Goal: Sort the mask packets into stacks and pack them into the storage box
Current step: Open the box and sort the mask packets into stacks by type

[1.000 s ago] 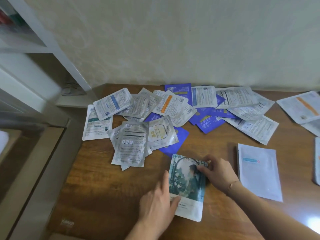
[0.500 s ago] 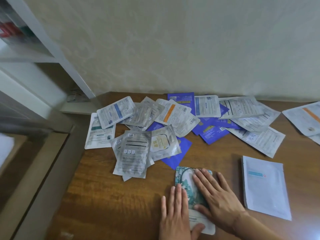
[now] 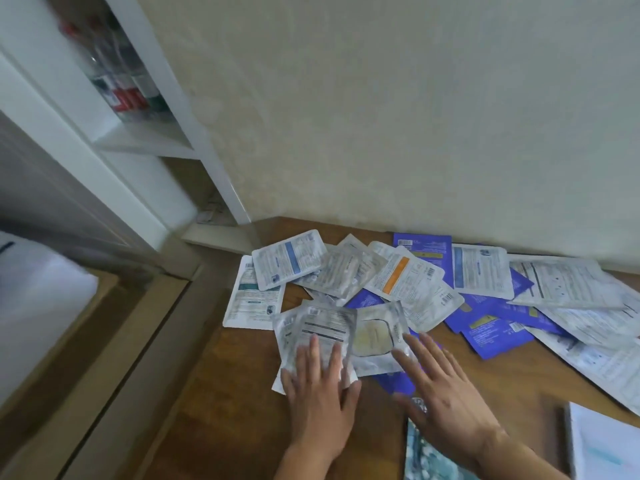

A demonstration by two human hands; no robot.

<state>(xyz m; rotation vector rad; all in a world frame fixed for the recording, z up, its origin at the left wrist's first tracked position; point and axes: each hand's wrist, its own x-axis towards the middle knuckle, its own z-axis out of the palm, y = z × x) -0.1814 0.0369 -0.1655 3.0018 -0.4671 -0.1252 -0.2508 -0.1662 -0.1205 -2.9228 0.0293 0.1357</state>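
Pressing: your left hand (image 3: 320,393) lies flat, fingers spread, on the silver foil packet with black print (image 3: 320,329).
Right hand (image 3: 441,401): open, fingers spread, fingertips at the clear packet with a yellow pad (image 3: 375,336).
Packets: scattered against the wall on the brown wooden table (image 3: 242,393).
Teal picture packet (image 3: 426,455): under your right wrist.

A heap of packets (image 3: 415,289) is lying on the table (image 3: 225,393), spreading along the wall (image 3: 381,116) behind it. The left hand (image 3: 320,389) is resting flat on the nearest packet (image 3: 318,327) at the heap's front left. The right hand (image 3: 440,393) is lying just to its right, fingers over the heap's front edge. Another packet (image 3: 426,459) is lying under the right wrist, nearest the person. A further packet (image 3: 606,445) is sitting at the far right. Shelves (image 3: 138,133) are standing to the left of the wall, beyond the table's left corner.
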